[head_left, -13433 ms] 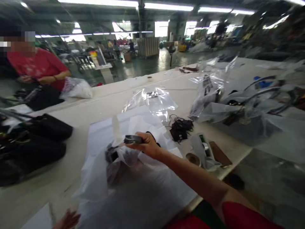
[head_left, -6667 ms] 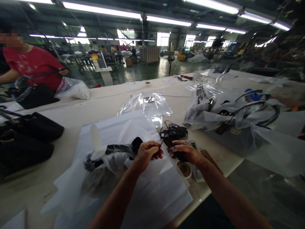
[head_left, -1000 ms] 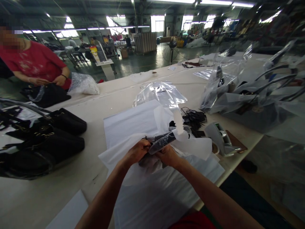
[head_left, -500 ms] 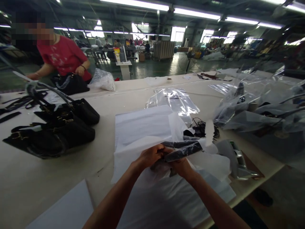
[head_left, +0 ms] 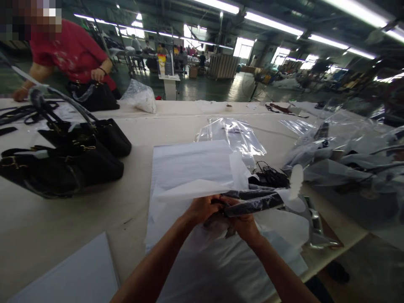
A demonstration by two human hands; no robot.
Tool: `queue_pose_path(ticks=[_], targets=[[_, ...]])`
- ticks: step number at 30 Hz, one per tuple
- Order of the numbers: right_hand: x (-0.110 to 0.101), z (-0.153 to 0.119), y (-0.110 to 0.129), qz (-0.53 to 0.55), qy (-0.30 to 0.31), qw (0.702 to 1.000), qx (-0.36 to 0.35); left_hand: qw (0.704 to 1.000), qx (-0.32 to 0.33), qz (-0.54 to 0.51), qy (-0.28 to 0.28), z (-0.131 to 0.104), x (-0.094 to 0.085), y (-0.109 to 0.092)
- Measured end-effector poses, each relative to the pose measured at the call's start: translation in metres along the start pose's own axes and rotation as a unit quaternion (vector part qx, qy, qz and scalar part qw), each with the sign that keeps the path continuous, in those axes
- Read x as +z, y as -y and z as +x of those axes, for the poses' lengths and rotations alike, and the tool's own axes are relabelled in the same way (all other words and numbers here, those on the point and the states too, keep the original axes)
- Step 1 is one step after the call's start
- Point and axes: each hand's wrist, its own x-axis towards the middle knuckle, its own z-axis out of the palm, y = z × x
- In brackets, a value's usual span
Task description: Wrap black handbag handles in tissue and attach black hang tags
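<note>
My left hand (head_left: pixel 202 209) is closed, its fingertips pinched beside the inner end of a dark bag handle (head_left: pixel 257 205) wrapped in clear plastic. My right hand (head_left: pixel 241 223) is closed under that same end, close against the left. What the left fingers pinch is too dark and small to make out. A white notched strip (head_left: pixel 296 183) sticks up at the handle's far end. Crumpled pale wrapping and a brownish piece (head_left: pixel 230 231) lie below my hands. Under all this spreads a stack of white tissue paper (head_left: pixel 192 164), one sheet lifted just behind my fingers.
Black handbags (head_left: pixel 78 164) stand at left, near a co-worker in a red shirt (head_left: pixel 69 52) handling another black bag (head_left: pixel 94 96). Clear plastic bags (head_left: pixel 232 132) lie behind the paper. Black cords (head_left: pixel 269 174) and plastic-wrapped goods (head_left: pixel 341 155) are at right. White sheets (head_left: pixel 72 273) lie front left.
The view has shifted slightly. The wrapped handle and its white strip have swung a little to the right. Both hands stay close together at the handle's end. The co-worker leans further left.
</note>
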Motion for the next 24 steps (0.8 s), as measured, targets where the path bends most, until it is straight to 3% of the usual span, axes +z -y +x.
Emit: queue_pose_path(ticks=[3,9,18,24], targets=[[-0.002,0.001,0.001,0.0,0.002,1.0,0.022,1.0,0.013,-0.02,0.011,0.0,-0.001,-0.001],[-0.005,0.006,0.002,-0.118,-0.008,0.991,0.06,0.999,0.003,-0.015,0.048,0.0,-0.004,-0.004],[0.001,0.009,0.0,-0.149,-0.02,0.987,0.056,0.991,0.014,-0.081,0.109,0.007,-0.003,-0.005],[0.006,0.006,-0.002,-0.146,-0.057,0.988,0.0,0.997,-0.055,-0.011,0.058,-0.001,-0.009,-0.012]])
